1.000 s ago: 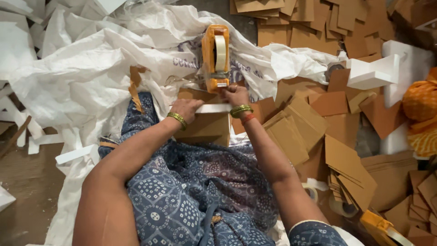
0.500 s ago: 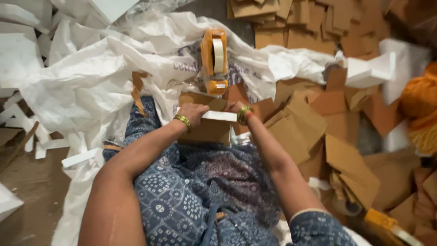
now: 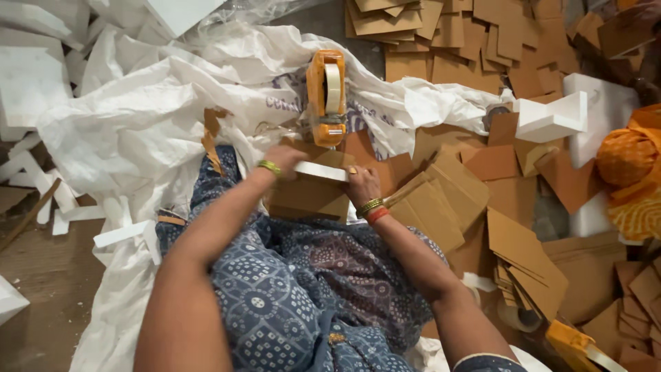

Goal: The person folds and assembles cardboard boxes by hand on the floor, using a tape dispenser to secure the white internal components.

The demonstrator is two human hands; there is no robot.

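Foam strip lying left-right across cardboard box, right end slightly nearer. Left hand pinching left end; right hand gripping right end, fingers closing.

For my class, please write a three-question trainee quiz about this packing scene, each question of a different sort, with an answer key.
1. True or false: the orange tape dispenser is held in the right hand.
2. What do both hands grip? A) a white foam strip on a cardboard box B) scissors C) a bottle
3. Fill in: the dispenser stands on a white ____.

Key: 1 false, it stands free beyond the left hand; 2 A; 3 sack.
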